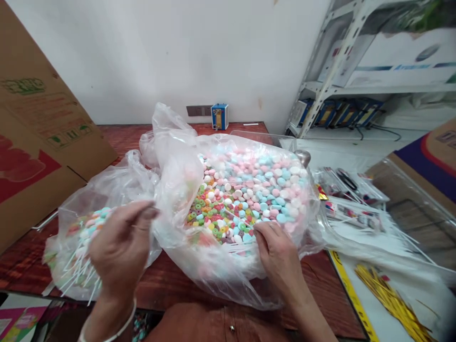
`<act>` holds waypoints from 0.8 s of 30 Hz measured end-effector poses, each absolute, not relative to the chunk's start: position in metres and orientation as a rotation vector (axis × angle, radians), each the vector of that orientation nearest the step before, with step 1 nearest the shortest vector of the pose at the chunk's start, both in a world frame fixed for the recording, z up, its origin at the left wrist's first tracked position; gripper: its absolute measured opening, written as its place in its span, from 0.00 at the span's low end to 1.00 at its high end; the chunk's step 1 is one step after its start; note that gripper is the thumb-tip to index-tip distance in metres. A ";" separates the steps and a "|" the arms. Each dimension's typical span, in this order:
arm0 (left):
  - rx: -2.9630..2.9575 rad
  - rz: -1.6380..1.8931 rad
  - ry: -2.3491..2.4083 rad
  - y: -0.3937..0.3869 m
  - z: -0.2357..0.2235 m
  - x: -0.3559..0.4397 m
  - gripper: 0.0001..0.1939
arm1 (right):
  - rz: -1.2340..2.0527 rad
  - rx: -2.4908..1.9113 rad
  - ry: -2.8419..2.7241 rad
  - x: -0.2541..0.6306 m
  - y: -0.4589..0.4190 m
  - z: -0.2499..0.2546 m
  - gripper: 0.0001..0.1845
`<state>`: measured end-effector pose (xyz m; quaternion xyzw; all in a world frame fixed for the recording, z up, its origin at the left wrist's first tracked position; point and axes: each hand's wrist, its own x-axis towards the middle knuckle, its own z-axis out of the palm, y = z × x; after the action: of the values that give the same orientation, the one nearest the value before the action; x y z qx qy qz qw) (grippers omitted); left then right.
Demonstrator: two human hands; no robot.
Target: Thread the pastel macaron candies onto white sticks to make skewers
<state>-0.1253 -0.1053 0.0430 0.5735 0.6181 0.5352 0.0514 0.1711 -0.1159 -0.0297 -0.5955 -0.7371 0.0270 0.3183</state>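
Note:
A large clear plastic bag (217,270) lies spread open in front of me, full of pink, blue and white candies (263,185) and small colourful ring-shaped ones (210,209). My right hand (280,249) is over its near right part, thumb and fingers pinched on a thin white stick (237,217) above the candies. More white sticks (240,247) lie by the bag's near edge. My left hand (123,242) is raised left of the bag, fingers curled together; what they hold, if anything, is hidden. Behind it, a smaller bag (117,183) contains candies on white sticks (80,266).
A cardboard box (42,123) stands at left. A small blue device (220,117) sits by the wall. To the right are packets with white sticks (352,213), gold twist ties (395,299), a clear bin (402,204) and a metal shelf (331,80). The reddish wooden table (160,285) carries the bags.

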 end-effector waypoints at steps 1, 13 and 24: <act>1.785 1.659 1.788 -0.109 0.044 -0.104 0.09 | 0.067 -1.504 -1.902 0.172 -0.116 -0.030 0.09; 1.284 1.229 1.132 -0.095 0.027 -0.017 0.06 | -0.125 -1.360 -1.896 0.173 -0.120 -0.039 0.08; 1.458 1.495 1.134 -0.074 0.027 -0.030 0.13 | -0.059 -1.455 -1.563 0.171 -0.125 0.009 0.13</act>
<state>-0.0302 -0.0738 0.0274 0.5692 0.4426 0.5835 0.3736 0.1714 -0.1249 0.0094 -0.5968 -0.6411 -0.0242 0.4818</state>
